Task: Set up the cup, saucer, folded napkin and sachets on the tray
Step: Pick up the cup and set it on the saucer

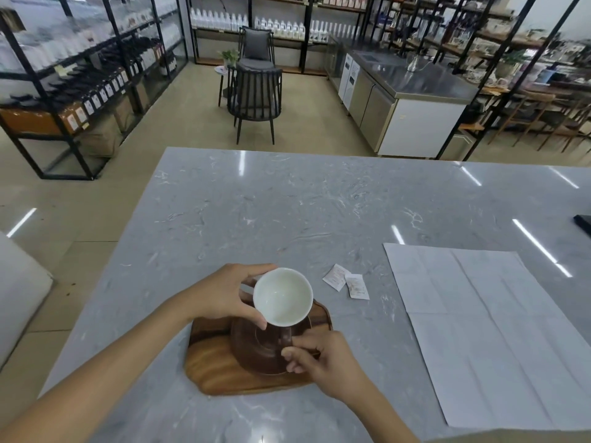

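A cup [283, 297], white inside and brown outside, is tilted above a dark brown saucer [252, 350]. The saucer lies on a wooden tray [217, 369] near the table's front edge. My left hand [224, 295] grips the cup's rim and side from the left. My right hand [323, 362] pinches the brown handle of the cup at the saucer's right edge. Two white sachets [347, 281] lie on the table just right of the tray. A large white napkin [486, 330] lies unfolded and flat further right.
The grey marble table [287, 212] stretches far ahead. A dark object [583, 223] pokes in at the right edge. Beyond the table stand chairs, shelves of bottles and a steel counter.
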The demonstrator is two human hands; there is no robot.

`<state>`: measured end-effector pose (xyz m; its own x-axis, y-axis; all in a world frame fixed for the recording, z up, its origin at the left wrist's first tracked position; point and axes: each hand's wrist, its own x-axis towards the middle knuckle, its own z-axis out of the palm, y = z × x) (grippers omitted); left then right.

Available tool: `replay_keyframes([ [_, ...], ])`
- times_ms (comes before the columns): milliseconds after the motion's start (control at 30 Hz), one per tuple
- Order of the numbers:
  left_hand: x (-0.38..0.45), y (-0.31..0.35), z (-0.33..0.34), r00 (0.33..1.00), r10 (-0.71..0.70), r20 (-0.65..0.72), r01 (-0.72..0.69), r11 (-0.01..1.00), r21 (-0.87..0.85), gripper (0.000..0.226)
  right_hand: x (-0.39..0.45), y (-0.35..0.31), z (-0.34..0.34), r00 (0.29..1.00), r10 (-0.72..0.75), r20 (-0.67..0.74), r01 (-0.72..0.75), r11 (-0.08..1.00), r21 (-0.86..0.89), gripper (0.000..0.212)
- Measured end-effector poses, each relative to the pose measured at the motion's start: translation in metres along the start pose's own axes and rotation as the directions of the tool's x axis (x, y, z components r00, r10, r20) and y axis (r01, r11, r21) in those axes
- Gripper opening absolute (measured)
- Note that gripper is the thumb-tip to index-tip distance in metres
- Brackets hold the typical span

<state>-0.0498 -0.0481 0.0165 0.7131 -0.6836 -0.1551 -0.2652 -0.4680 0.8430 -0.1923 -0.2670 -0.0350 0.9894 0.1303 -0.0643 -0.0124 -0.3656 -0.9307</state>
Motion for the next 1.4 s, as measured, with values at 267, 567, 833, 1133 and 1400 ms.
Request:
replay_keyframes([
  [267, -0.017, -0.017, 0.02, 0.999, 0.002, 0.039, 0.002, 0.994, -0.107, 0.093, -0.02, 0.007, 0.015, 0.993, 0.116, 0.016, -0.117, 0.978, 0.175, 0.019],
  [567, -0.02, -0.023, 0.023, 0.997, 0.002, 0.075, 0.005, 0.996, -0.094, 0.094, -0.022, 0.014, 0.023, 0.988, 0.151, 0.019, -0.152, 0.975, 0.162, 0.008],
  [833, -0.028, -0.028, 0.03, 0.999, -0.042, 0.015, 0.044, 0.996, -0.081, 0.104, -0.027, 0.013, 0.019, 0.993, 0.112, 0.024, -0.114, 0.985, 0.13, 0.01],
  [1133, -0.057, -0.054, 0.065, 0.947, -0.138, -0.288, 0.089, 0.98, -0.179, 0.099, -0.013, 0.018, -0.013, 0.96, -0.037, -0.278, -0.001, 0.991, -0.135, 0.042],
  [1400, -0.06, -0.052, 0.086, 0.923, -0.2, -0.33, 0.068, 0.926, -0.372, 0.107, -0.004, 0.012, 0.0, 0.982, -0.048, -0.185, 0.03, 0.995, -0.097, 0.048],
])
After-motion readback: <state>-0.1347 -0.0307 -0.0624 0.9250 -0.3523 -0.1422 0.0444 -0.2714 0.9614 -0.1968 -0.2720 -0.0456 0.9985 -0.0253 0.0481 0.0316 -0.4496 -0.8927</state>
